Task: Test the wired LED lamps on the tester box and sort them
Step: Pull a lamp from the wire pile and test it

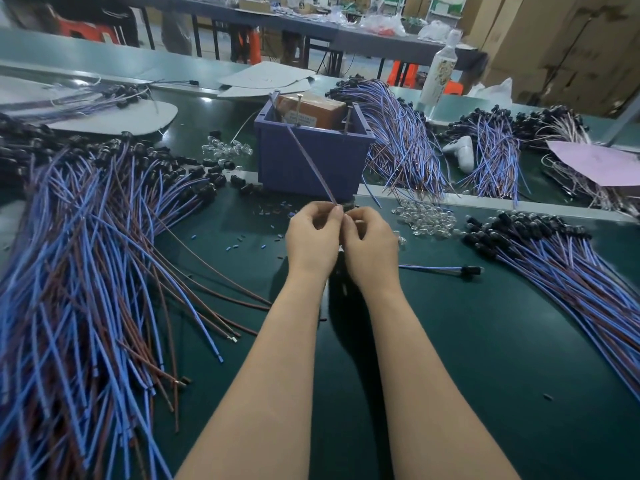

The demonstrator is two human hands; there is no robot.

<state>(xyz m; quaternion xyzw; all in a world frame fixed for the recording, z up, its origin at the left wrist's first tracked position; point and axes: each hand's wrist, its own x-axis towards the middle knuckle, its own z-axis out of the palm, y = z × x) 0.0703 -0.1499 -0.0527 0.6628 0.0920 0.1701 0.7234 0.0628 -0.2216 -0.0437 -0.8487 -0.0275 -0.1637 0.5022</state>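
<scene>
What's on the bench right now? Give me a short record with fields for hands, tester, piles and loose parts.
left hand: pinches the wire of the wired LED lamp
right hand: holds the same lamp at its dark end
held wire: slants up across the tester box to its rim
tester: purple, open-topped, with a brown block and metal pins inside
piles: left pile, right pile, back pile, all wired lamps
loose parts: clear bulbs heaped right of the hands; single lamp lying alone

head view, looking forward and down, close
</scene>
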